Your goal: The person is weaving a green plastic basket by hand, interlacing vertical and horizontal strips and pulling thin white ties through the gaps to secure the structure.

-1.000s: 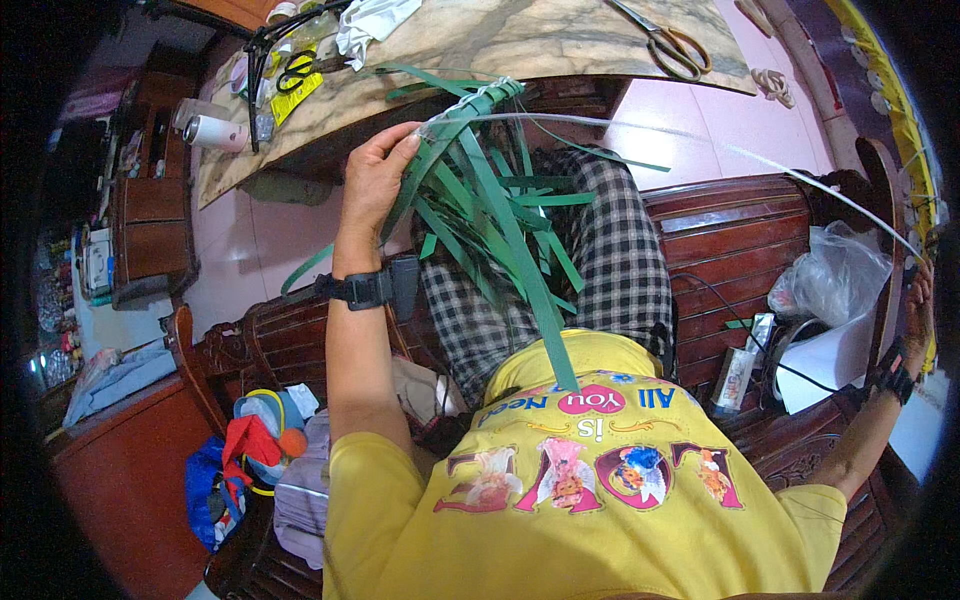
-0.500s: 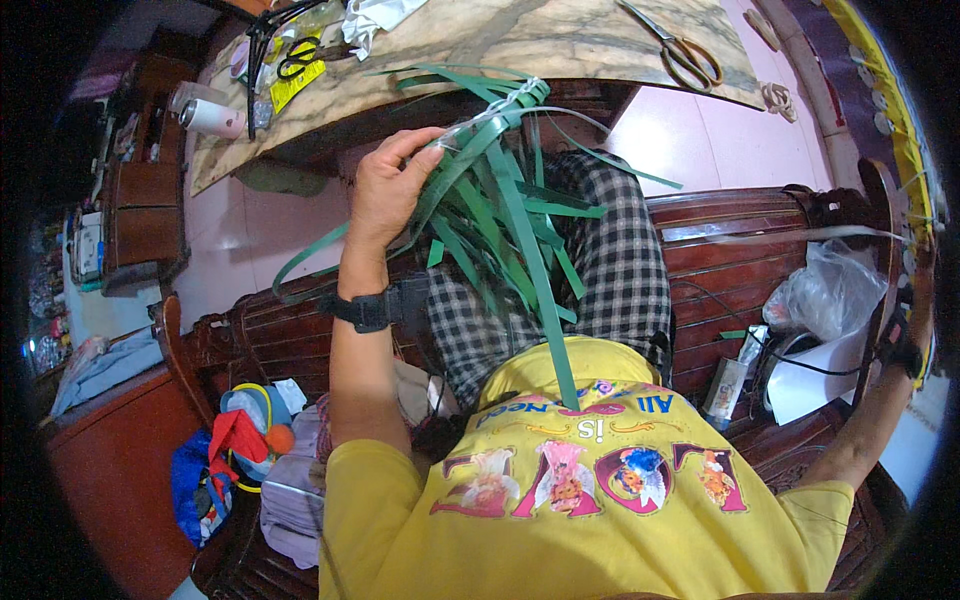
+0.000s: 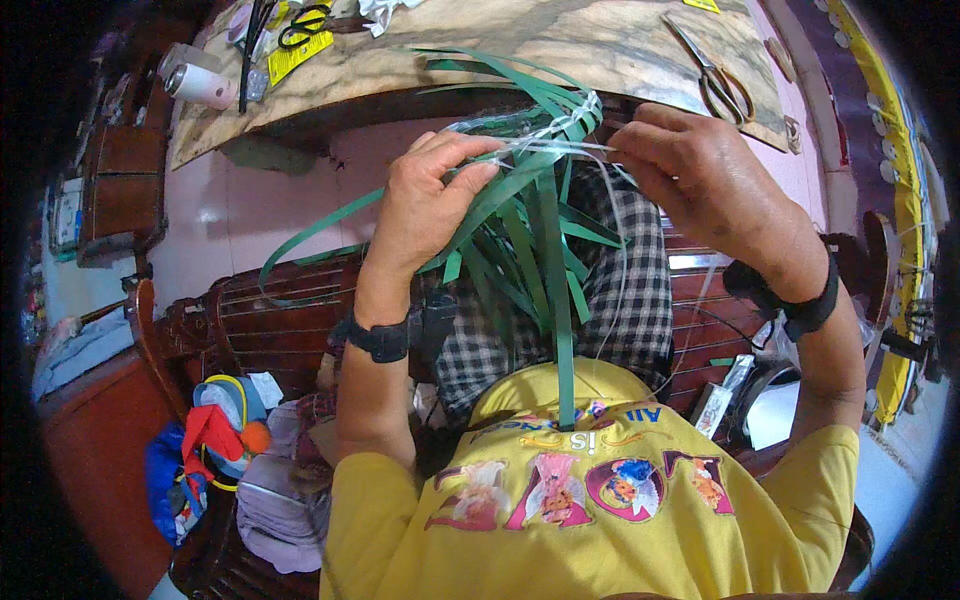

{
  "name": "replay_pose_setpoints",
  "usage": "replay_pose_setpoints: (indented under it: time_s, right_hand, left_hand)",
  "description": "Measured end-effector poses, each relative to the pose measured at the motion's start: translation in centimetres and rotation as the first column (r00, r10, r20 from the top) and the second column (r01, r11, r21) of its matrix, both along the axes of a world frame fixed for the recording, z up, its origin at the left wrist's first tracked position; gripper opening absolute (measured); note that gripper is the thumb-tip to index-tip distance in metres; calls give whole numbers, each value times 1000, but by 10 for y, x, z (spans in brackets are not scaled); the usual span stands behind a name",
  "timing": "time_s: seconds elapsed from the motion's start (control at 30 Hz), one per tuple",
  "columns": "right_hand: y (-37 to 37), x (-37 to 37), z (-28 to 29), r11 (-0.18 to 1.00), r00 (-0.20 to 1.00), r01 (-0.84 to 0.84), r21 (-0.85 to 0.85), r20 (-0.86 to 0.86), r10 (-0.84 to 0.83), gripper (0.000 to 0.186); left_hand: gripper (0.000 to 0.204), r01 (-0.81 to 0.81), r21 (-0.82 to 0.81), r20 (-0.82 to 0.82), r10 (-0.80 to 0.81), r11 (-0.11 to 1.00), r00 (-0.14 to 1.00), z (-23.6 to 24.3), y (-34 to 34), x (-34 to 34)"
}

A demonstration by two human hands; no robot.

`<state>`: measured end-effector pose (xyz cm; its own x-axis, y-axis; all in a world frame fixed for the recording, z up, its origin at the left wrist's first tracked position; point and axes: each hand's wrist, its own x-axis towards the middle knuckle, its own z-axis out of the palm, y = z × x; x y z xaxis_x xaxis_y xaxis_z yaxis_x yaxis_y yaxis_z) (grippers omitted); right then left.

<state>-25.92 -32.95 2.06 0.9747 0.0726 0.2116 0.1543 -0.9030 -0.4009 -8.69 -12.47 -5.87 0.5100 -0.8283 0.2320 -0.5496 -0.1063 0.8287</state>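
A bundle of flat green plastic strips [image 3: 552, 260] hangs over my lap, with loose ends sticking out on all sides. Along its upper edge runs a binding of clear, whitish strip [image 3: 562, 128]. My left hand [image 3: 432, 195] is closed, pinching the bundle's left part between thumb and fingers. To the right of the bundle, my right hand [image 3: 700, 180] pinches the end of the clear strip and holds it stretched across from the left fingertips. A long thin tail of that strip droops below the right hand toward my knees. One green strip reaches down onto my yellow shirt.
Ahead is a marble-topped table [image 3: 380, 75] bearing large scissors [image 3: 715, 78], black-handled scissors [image 3: 303, 28] and a white cup [image 3: 200, 86]. I sit on a dark wooden bench [image 3: 290, 310]. Folded clothes [image 3: 285, 490] and a bag [image 3: 205, 450] lie on the left; a white roll [image 3: 775, 410] is on the right.
My right hand has come in from the far right to the bundle, still holding the clear strip. The left hand keeps its pinch, and the bundle has shifted slightly right.
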Motion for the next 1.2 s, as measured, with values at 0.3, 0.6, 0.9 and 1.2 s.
replay_pose_setpoints:
  time_s: [0.3,0.6,0.9,1.2]
  right_hand:
    - [4,14,0,987,997,12,-163,-75,-25,28]
    - [0,17,8,912,994,-4,-410,-98,-40,27]
    - [0,28,11,870,991,0,-494,-115,-66,26]
    - [0,44,18,810,993,-41,-585,-111,-30,26]
  left_hand:
    - [23,45,14,9,-45,999,999,-5,4,11]
    - [26,73,20,63,-74,997,995,-5,1,13]
    - [26,91,37,84,-94,995,992,-6,2,14]
    - [23,72,-23,106,-70,997,992,-10,-1,14]
